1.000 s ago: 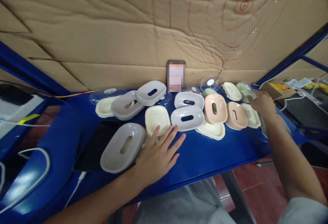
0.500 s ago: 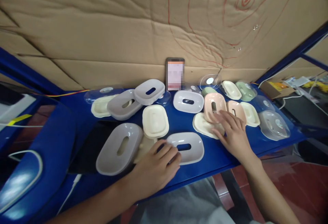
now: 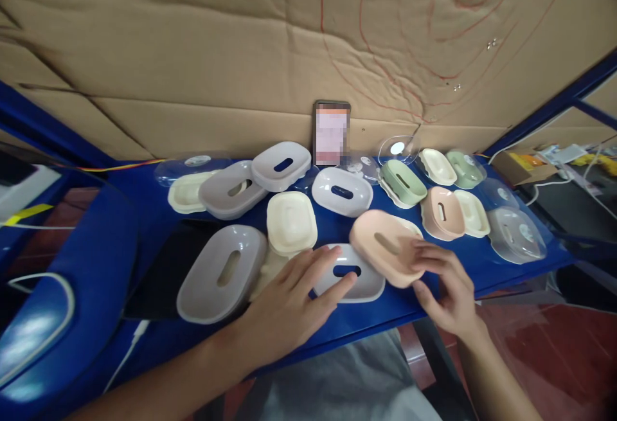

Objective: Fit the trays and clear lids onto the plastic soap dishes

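Observation:
My right hand [image 3: 448, 292] grips a peach soap dish [image 3: 369, 241] by its right end, fingers inside the rim and thumb outside. The dish is tilted, its left part over a pale grey soap dish [image 3: 369, 286] at the front edge. A cream tray behind the peach dish is mostly hidden. My left hand [image 3: 294, 299] is open, fingers spread over the left side of the pale grey dish. To its left lies a larger grey soap dish [image 3: 205, 286]. Just behind my left hand sits a cream tray [image 3: 292, 218].
More dishes stand along the blue table [image 3: 110, 228]: stacked grey ones [image 3: 279, 180], a green one [image 3: 409, 193] and another peach one [image 3: 450, 222]. Clear lids [image 3: 515, 234] lie at the right and back. A phone [image 3: 331, 135] leans on the cardboard wall [image 3: 216, 54].
My right hand has picked up the peach dish and brought it toward me and left, uncovering the green dish behind. My left hand's fingers have spread and shifted slightly.

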Tool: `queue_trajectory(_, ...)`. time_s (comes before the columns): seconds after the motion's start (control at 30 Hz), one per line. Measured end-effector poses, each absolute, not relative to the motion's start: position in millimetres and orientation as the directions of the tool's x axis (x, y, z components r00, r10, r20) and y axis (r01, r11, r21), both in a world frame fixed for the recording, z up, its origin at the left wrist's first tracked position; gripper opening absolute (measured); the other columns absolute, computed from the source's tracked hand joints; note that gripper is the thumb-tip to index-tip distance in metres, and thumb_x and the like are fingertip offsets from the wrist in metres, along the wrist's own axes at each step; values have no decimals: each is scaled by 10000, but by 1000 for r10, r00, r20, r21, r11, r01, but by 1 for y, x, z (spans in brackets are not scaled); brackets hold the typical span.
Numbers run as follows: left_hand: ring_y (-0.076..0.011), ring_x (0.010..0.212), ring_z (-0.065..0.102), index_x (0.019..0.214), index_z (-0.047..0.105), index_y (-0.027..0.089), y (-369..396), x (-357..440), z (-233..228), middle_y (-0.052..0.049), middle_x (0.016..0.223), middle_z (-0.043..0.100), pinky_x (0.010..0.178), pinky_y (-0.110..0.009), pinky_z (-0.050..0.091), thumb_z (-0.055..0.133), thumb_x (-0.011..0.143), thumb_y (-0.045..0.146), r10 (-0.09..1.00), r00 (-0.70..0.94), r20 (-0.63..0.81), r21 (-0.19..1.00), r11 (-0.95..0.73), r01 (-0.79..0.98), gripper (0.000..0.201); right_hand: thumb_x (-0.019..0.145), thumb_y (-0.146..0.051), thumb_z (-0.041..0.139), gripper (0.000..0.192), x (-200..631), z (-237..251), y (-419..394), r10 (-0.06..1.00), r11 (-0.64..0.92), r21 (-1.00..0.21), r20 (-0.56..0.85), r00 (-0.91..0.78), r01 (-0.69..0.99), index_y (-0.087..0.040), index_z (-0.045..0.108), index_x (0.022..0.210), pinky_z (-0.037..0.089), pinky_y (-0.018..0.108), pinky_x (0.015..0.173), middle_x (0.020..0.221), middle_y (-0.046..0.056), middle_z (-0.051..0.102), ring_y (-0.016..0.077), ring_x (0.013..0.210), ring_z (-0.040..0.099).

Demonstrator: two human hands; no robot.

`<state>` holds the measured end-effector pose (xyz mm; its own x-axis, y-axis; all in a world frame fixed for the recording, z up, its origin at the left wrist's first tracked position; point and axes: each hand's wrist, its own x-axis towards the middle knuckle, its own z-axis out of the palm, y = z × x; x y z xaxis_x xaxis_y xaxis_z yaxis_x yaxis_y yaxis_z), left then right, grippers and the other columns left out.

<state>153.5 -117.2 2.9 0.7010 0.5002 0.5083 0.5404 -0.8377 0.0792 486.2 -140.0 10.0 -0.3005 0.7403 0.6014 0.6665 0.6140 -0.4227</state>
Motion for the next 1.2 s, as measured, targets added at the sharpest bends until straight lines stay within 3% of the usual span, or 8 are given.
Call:
queue_trajectory(0.17,-409,1553,421,1590,469,188,-115,152,0,-241,1691,354,1185,-574,497,658,1008,250,526,693,493,88,-823,561,615,984,-410,760,349,467,0,-135,734,675,-457,498,-462,579,-208,651,1247,572,498,1146,1236,133,660,305,1289,673)
queue_trajectory(0.3,-413,1555,425,1602,459,188,-114,151,-1,-243,1705,348,1179,-567,502,658,1010,262,538,695,477,77,-814,576,629,1020,-244,705,409,463,4,-127,695,716,-397,489,-528,574,-244,647,1425,553,500,1179,1282,113,684,285,1340,658)
queue_trajectory(0.43,-353,1460,537,1414,627,182,-115,151,-1,-176,1572,555,1177,-519,492,623,1044,275,509,733,451,57,-836,545,381,1000,-134,688,479,482,11,-116,660,695,-281,613,-433,661,-286,657,1453,444,581,1266,1274,87,708,281,1293,679)
queue_trajectory(0.57,-257,1191,679,1155,704,185,-116,154,-2,-82,1202,747,1154,-481,473,585,1078,256,455,784,423,61,-877,476,158,1012,-171,692,429,507,10,-95,681,574,-104,611,-403,812,-313,680,1416,265,673,1324,1323,74,734,326,1382,631)
queue_trajectory(0.73,-194,1103,701,1175,699,175,-118,155,7,-30,1112,776,1166,-418,430,567,1103,215,480,682,552,157,-863,480,156,1016,-207,691,359,508,-1,-96,696,425,17,633,-339,905,-320,707,1357,487,574,1120,1374,96,723,333,1295,672)
queue_trajectory(0.87,-184,1128,713,1173,708,170,-118,155,15,-25,1131,787,1189,-400,419,614,1074,161,511,587,628,194,-833,518,136,1057,-259,646,351,488,-7,-117,784,506,-59,448,-430,861,-282,679,1406,541,505,1018,1317,95,764,302,1193,726)
queue_trajectory(1.03,-187,1147,712,1161,715,175,-118,156,13,-21,1129,790,1216,-420,404,630,1064,152,534,578,617,205,-818,537,131,1076,-199,579,377,468,-4,-133,778,627,-358,333,-533,692,-287,664,1433,564,495,1098,1389,96,734,278,1292,694)
queue_trajectory(1.2,-189,1138,711,1155,709,180,-119,156,6,-27,1128,778,1186,-409,421,595,1084,173,525,614,589,197,-830,521,135,1070,-157,546,285,476,-6,-140,807,574,-529,493,-324,625,-276,697,1280,612,432,1053,1243,84,757,243,1224,720)
